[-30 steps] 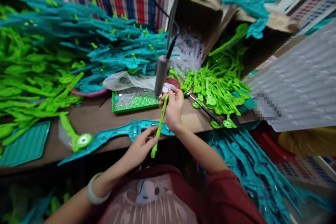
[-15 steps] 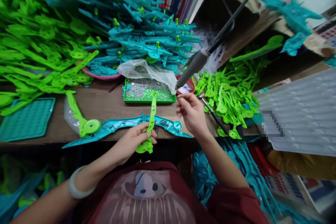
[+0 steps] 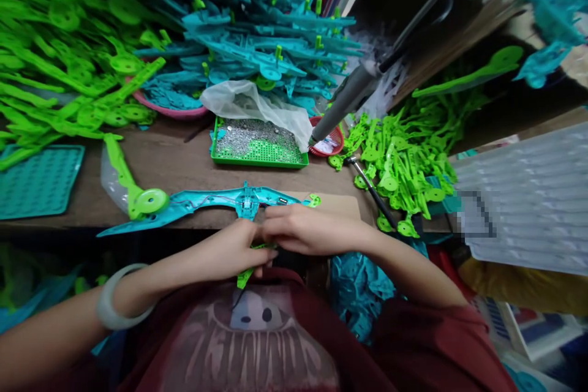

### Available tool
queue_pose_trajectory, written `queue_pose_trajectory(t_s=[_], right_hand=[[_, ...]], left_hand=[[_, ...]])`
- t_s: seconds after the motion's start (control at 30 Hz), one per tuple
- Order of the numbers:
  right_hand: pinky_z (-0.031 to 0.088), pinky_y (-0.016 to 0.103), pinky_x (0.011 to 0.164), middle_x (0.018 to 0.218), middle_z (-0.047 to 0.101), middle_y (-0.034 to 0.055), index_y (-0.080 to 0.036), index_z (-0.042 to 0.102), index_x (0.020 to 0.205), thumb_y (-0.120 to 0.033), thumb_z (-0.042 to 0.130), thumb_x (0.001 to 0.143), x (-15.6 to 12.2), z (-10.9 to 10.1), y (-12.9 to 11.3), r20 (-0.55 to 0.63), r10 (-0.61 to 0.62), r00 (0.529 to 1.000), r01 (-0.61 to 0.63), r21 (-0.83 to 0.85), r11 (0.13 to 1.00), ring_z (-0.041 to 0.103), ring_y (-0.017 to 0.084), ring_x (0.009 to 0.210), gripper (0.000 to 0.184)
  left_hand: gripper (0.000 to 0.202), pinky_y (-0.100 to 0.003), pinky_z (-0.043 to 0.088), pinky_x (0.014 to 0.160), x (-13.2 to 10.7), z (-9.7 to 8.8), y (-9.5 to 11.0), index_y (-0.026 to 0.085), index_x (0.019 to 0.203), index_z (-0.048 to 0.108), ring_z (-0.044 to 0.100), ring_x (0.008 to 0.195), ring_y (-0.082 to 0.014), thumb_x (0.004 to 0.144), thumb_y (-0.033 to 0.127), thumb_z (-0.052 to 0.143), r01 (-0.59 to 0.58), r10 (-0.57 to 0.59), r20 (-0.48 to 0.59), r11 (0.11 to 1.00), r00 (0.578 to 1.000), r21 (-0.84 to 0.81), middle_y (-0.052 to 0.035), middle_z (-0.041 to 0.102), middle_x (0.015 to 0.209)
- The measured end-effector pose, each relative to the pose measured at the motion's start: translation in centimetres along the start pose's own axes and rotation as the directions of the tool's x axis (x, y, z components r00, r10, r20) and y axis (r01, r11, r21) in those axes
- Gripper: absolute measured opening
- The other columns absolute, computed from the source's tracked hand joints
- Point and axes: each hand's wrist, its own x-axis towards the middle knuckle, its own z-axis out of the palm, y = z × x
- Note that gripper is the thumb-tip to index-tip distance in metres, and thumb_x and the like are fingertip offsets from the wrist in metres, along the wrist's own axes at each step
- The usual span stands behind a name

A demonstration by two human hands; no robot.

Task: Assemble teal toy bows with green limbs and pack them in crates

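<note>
My left hand (image 3: 234,248) is closed on a narrow green plastic part (image 3: 244,279), whose lower end sticks out beneath the fingers. Against it, my right hand (image 3: 301,230) has its fingers curled together over the part; what they pinch is hidden. A green tip (image 3: 315,199) shows beyond the right hand, seemingly the same part's other end. Just behind both hands, a long blue bow-shaped plastic shell (image 3: 206,199) lies along the table edge, thin wires inside it. A green arm with a round disc (image 3: 151,201) rests on the shell's left end.
A green tray (image 3: 260,162) of small metal pieces stands behind the shell, a plastic bag over its back. A grey power screwdriver (image 3: 346,98) hangs above a red basket (image 3: 337,146). A hammer (image 3: 374,193) lies by green parts (image 3: 399,159). Blue parts (image 3: 257,30) are heaped behind.
My right hand has come down and left from beside the tray to meet my left hand. The green part has been tilted and drawn toward my body.
</note>
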Motion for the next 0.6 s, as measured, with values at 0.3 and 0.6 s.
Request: queue_pose_trajectory(t_s=[0.3, 0.6], right_hand=[[0.043, 0.027, 0.074, 0.091, 0.061, 0.0032, -0.017, 0.055, 0.094, -0.004, 0.057, 0.088, -0.5, 0.9, 0.5, -0.007, 0.038, 0.999, -0.037, 0.092, 0.995, 0.055, 0.016, 0.083, 0.014], [0.043, 0.027, 0.072, 0.097, 0.062, 0.0063, -0.016, 0.052, 0.101, -0.007, 0.052, 0.094, -0.9, 2.1, 1.0, -0.076, -0.029, 0.997, 0.032, 0.044, 0.998, 0.054, 0.016, 0.085, 0.011]], left_hand=[[0.029, -0.021, 0.049, 0.05, 0.1, 1.6, 0.1, 0.016, 0.111, 0.067, 0.064, 0.055, -0.0118, 0.085, 0.028, 0.062, 0.0, 0.001, 0.016, 0.998, 1.0, -0.063, -0.0012, 0.075, 0.089], [0.018, -0.022, 0.046, 0.049, 0.9, 1.9, -0.6, 0.017, 0.083, 0.065, 0.063, 0.052, -0.0147, 0.088, 0.031, 0.054, 0.014, -0.016, -0.028, 0.997, 0.999, -0.076, 0.0014, 0.064, 0.059]])
